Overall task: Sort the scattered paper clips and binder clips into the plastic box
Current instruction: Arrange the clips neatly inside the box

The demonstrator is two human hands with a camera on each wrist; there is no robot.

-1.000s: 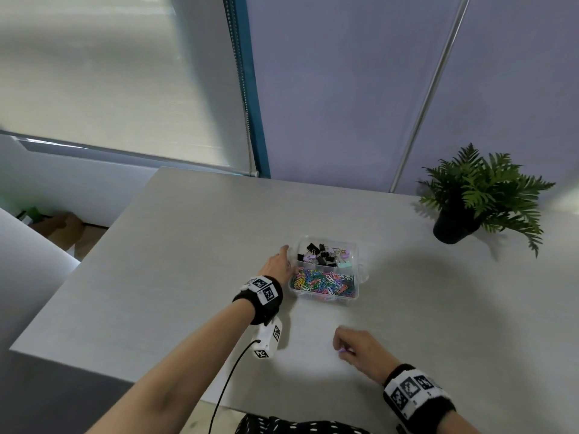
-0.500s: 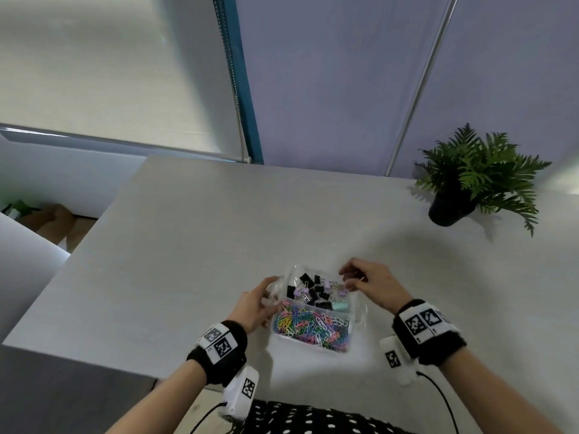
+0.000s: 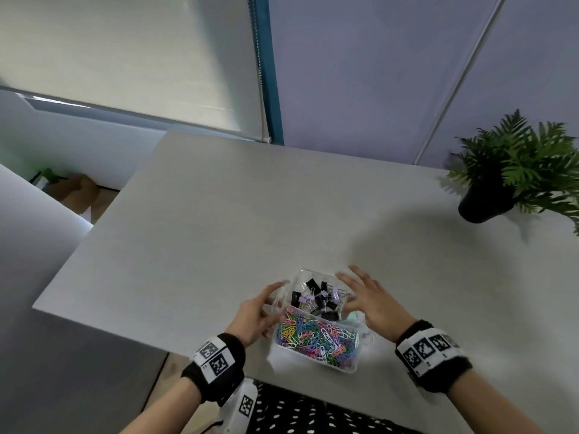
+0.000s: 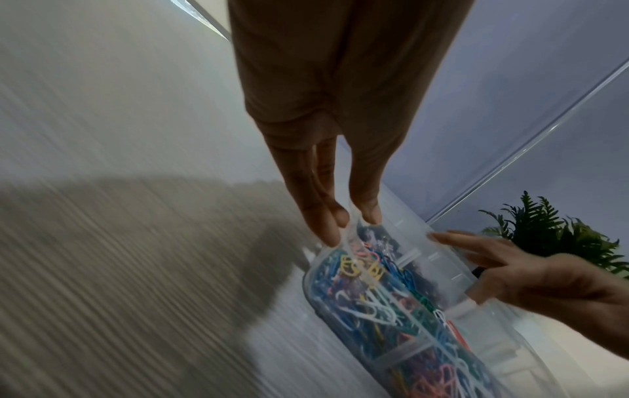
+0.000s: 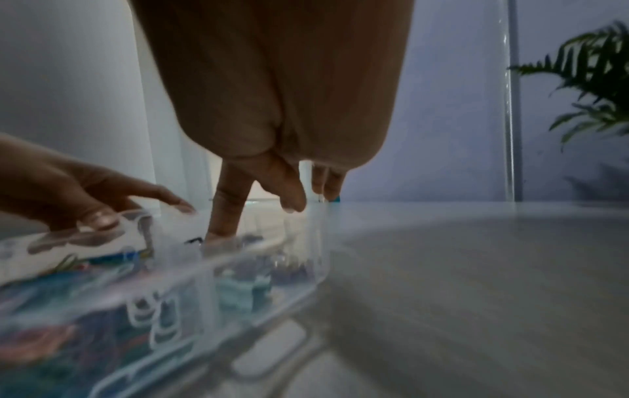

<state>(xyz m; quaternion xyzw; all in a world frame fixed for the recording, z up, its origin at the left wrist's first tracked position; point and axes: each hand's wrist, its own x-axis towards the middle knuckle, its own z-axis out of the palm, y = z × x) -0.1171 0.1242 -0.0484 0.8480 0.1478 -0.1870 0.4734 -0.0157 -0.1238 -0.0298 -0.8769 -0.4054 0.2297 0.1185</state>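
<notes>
From the head view, the clear plastic box [image 3: 316,321] sits on the grey table [image 3: 219,233] close to its near edge, between the person's two hands. Its far compartment holds black and lilac binder clips [image 3: 315,297]; the near one is full of coloured paper clips [image 3: 313,338]. The left hand [image 3: 252,314] lies against the box's left wall with its fingers loosely extended. The right hand [image 3: 371,300] is spread flat, fingers straight and apart, over the box's right side, part of it above the binder clips. A potted fern [image 3: 513,180] stands well apart at the table's far right corner. Both wrists wear black bands with checkered markers.

From the left wrist view, the left hand's fingertips [image 4: 328,229] touch the rim of the plastic box [image 4: 442,272] at its corner, and the thumb tip rests just inside the rim; the fingers look straight rather than curled. The tangle of paper clips [image 4: 381,309] shows through the wall. The right hand [image 4: 531,272] reaches in from the right, fingers stretched over the far rim.

From the right wrist view, which is blurred, the right hand [image 5: 272,188] hangs above the plastic box [image 5: 204,269] with one straight finger dipping down into it. The left hand [image 5: 68,196] touches the opposite rim, fingers extended.
</notes>
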